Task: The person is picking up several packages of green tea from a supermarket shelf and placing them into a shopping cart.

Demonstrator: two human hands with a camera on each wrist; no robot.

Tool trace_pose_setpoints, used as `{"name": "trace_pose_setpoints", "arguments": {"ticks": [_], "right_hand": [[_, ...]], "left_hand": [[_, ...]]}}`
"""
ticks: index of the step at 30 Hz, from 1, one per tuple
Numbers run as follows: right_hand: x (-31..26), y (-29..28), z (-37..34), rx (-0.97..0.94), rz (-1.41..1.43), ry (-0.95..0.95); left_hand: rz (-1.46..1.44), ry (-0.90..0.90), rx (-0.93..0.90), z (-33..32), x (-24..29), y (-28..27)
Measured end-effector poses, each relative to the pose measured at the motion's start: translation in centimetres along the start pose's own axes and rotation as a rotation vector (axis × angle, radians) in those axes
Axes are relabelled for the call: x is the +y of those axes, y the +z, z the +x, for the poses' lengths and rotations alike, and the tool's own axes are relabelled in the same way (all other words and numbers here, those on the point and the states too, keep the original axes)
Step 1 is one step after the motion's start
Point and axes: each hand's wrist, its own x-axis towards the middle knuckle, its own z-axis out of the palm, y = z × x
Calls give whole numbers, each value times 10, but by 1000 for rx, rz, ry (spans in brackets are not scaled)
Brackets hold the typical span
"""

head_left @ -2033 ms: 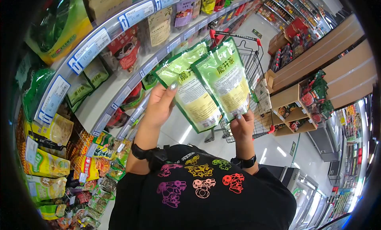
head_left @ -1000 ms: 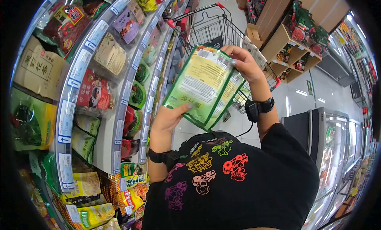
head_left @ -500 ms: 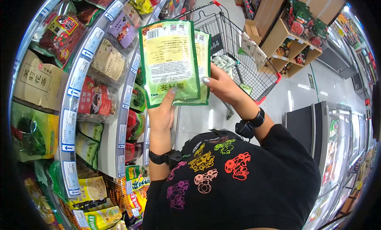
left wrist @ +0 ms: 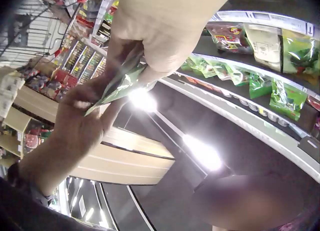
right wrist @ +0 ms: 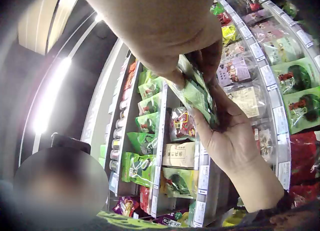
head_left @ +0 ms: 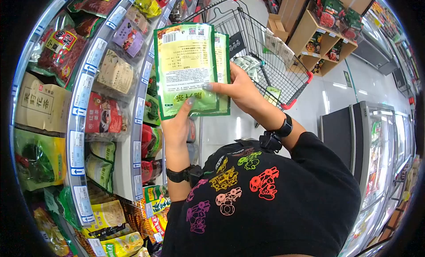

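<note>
Two green and yellow Longjing tea packets are held up together, their printed text upside down in the head view. The front tea packet (head_left: pixel 186 57) covers most of the rear tea packet (head_left: pixel 223 66), whose right edge sticks out. My left hand (head_left: pixel 177 124) grips the lower left end, thumb on the front face. From the right, my right hand (head_left: pixel 241 91) pinches the stack, its thumb across the front packet's lower part; its other fingers are hidden behind. Both hands also show around the stacked packets (right wrist: pixel 197 98) in the right wrist view.
Shelves with price labels (head_left: pixel 77 146) and bagged dried goods run along the left. Ahead stands a wire shopping cart (head_left: pixel 283 86) with several packets (head_left: pixel 248 64) inside. A wooden display rack (head_left: pixel 330 46) is beyond it; a glass-door freezer (head_left: pixel 376 142) stands at the right.
The packets, spread side by side with text upright, have been turned upside down and stacked. Over the last half second, my right thumb has slid left onto the front packet.
</note>
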Motion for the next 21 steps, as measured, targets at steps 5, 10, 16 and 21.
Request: {"name": "trace_pose_setpoints", "arguments": {"ticks": [5, 10, 16, 21], "right_hand": [[4, -3, -1, 4, -6, 21], [9, -5, -1, -18, 39, 33], [20, -11, 1, -81, -26, 116], [36, 0, 5, -304, -259, 298]], "left_hand": [[15, 5, -4, -1, -5, -4], [0, 15, -27, -6, -11, -15], [-162, -20, -168, -9, 14, -23], [-16, -285, 27, -33, -3, -78]]}}
